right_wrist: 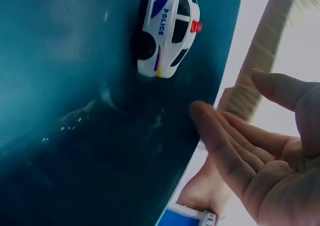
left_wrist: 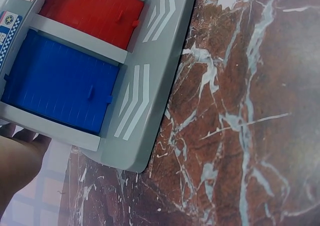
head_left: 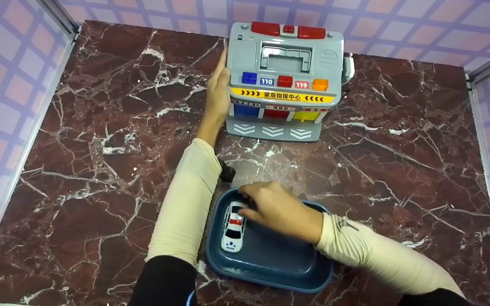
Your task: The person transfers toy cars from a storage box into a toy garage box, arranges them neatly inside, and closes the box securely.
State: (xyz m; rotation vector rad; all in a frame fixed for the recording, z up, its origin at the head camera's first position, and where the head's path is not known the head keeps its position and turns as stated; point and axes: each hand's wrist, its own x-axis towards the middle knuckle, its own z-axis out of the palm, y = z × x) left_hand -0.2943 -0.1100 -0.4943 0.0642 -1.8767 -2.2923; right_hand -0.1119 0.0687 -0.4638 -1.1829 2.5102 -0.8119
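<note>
A grey toy garage (head_left: 245,51) with blue, red and yellow doors stands at the back, a carry handle on its top. My left hand (head_left: 218,93) rests against the garage's left side; in the left wrist view only part of that hand (left_wrist: 20,161) shows beside the blue door (left_wrist: 62,81). A white toy police car (head_left: 233,233) with a red roof light lies in a blue tray (head_left: 270,282), along its left side. My right hand (head_left: 277,208) hovers over the car's far end. In the right wrist view its thumb and fingers are apart, holding nothing.
The dark red marble-patterned table (head_left: 126,170) carries everything. Checkered panels (head_left: 423,25) border its back and sides. My left forearm (head_left: 183,204) stretches past the tray's left edge. A grey-white part (head_left: 348,69) sticks out from the garage's right side.
</note>
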